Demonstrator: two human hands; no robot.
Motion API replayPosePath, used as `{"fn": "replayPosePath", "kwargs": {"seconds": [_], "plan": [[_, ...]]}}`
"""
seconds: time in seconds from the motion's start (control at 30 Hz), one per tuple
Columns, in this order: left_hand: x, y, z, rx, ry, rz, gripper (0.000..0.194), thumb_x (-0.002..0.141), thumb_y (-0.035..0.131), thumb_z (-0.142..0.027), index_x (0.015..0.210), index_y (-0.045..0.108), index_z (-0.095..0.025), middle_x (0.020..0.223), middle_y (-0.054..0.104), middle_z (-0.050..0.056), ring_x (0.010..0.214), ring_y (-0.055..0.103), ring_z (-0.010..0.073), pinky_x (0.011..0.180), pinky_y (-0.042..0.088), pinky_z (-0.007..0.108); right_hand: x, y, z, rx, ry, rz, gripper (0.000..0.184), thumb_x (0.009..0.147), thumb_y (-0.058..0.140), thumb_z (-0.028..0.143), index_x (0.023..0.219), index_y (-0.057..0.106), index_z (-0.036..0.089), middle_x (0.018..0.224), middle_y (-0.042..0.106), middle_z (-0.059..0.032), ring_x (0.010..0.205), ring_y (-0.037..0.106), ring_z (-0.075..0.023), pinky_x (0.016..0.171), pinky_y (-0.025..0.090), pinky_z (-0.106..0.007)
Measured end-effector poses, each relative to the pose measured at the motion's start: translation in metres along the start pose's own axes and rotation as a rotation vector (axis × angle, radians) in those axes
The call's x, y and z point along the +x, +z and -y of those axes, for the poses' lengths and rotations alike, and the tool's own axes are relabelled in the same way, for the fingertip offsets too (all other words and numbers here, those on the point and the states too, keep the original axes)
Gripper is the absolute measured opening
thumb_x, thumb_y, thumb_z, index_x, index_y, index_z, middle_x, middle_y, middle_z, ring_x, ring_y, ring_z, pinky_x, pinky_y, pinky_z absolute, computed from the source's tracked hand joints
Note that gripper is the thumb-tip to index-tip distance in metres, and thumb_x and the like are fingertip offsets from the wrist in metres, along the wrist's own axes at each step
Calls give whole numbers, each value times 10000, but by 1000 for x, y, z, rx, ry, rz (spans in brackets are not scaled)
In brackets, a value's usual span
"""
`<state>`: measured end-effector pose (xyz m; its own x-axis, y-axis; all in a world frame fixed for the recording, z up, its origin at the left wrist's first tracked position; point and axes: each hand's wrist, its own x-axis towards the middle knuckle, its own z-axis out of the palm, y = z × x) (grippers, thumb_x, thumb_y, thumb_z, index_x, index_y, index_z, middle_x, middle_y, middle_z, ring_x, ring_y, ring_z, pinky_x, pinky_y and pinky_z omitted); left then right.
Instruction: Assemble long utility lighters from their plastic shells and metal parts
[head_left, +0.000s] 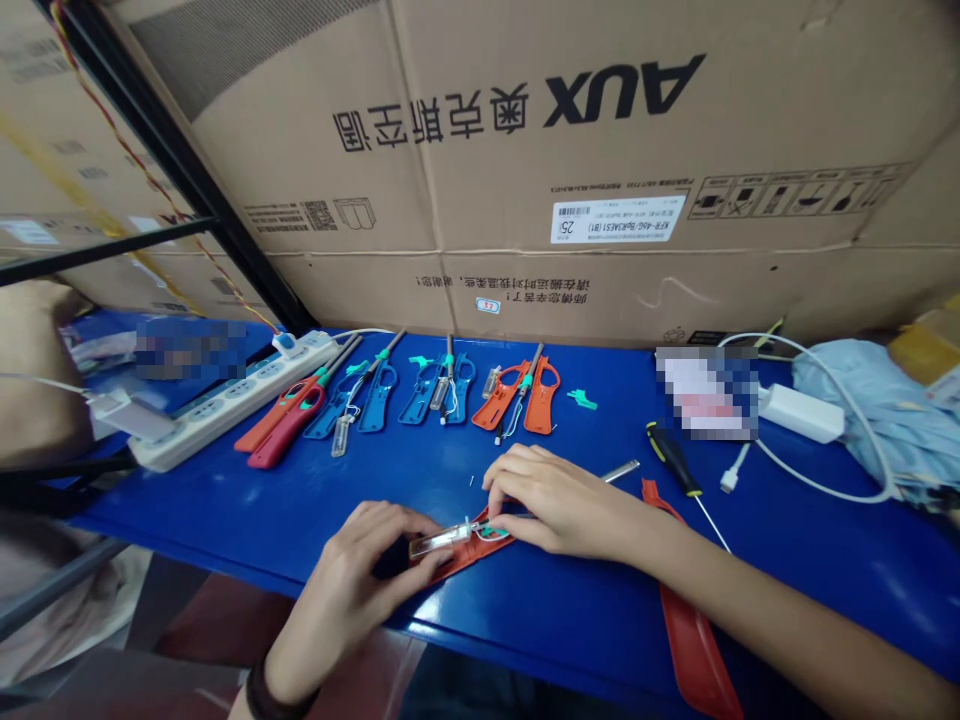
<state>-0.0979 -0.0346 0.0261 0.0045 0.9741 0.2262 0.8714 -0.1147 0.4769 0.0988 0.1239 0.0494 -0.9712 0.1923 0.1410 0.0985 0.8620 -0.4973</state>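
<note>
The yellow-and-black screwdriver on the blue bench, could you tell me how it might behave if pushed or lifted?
The screwdriver will probably roll slightly if pushed, since its handle looks round. Its thin metal shaft should feel stiff, and the weight likely sits toward the handle.

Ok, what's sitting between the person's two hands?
The head view shows an orange plastic lighter handle half there, touched by the left hand and right hand, with a clear plastic tank and a green part on it.

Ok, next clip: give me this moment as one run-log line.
left hand: on clear plastic casing | right hand: on orange lighter half-shell | nearby: black-and-yellow screwdriver
</note>
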Motion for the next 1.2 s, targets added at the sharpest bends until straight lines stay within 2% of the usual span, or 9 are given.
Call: {"fn": "replayPosePath", "kwargs": {"seconds": [0.23,0.37,0.83,1.2], "plan": [[-1,-1,-2,33,79,-66,111,826,624,-271,923,601,-223,858,679,-3,754,601,137,713,452,262,0,0,0,25,3,-32,72,869,570,216,850,626,175,972,635,-47,940,548,-173,878,412,-327],[1,-3,-2,43,83,-90,114,824,619,-296,912,611,-224,840,686,2,727,607,142,693,456,266,0,0,-1,34,-1,-39,72,873,563,219,848,619,182,971,634,-45,938,548,-174,881,407,-334],[2,-2,-4,46,100,-70,113,832,610,-290,915,611,-213,836,680,18,733,601,148,696,450,273,-1,1,0,29,-2,-40,61,872,561,210,854,615,186,966,634,-40,930,541,-172,868,404,-328],[3,-4,-6,54,119,-110,103,814,628,-291,883,626,-214,804,682,6,720,612,143,676,455,263,-1,3,-1,30,2,-41,58,873,562,213,854,608,183,957,628,-44,919,543,-176,847,407,-330]]}}
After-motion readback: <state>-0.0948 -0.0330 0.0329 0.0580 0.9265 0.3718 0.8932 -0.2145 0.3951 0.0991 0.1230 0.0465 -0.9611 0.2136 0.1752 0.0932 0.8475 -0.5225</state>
